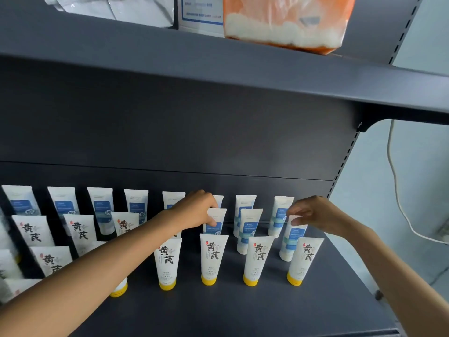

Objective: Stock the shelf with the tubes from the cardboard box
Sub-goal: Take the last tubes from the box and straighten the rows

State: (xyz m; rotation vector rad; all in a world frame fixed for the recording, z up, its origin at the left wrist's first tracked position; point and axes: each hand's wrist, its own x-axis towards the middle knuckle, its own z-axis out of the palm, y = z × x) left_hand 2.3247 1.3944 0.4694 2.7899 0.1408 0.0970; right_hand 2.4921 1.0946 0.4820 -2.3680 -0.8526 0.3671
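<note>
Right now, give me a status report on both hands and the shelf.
Left hand grips a blue-label tube. Right hand pinches another tube's top. Both stand upright on the shelf, behind the yellow-capped row. Nothing in the way.

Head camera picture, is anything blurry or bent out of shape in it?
Head view: wide-angle bowing curves the upper shelf edge; the orange bag above is smeared, its print unreadable; tubes at the far left lean and soften; the front yellow-capped tube reads sharp; light is even, without glare.
</note>
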